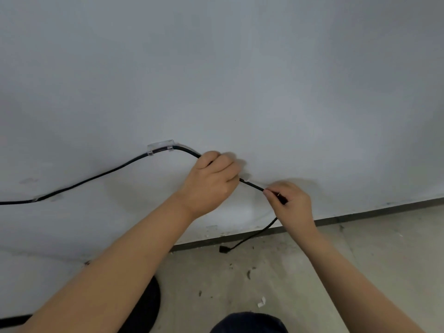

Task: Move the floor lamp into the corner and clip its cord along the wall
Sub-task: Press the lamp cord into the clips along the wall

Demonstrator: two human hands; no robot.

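Note:
A black cord runs along the pale wall from the left edge. It passes a small clip and a clear plastic clip higher up. My left hand grips the cord just right of the clear clip. My right hand pinches the same cord lower down, close to the wall. Another small clear clip sits on the wall between my hands. Below my right hand the cord hangs to the floor and ends in a black plug. The lamp's round black base shows under my left forearm.
A dark baseboard meets a grey concrete floor with dirt specks and a white scrap. My dark-clothed knee is at the bottom edge. A black strip lies at the bottom left.

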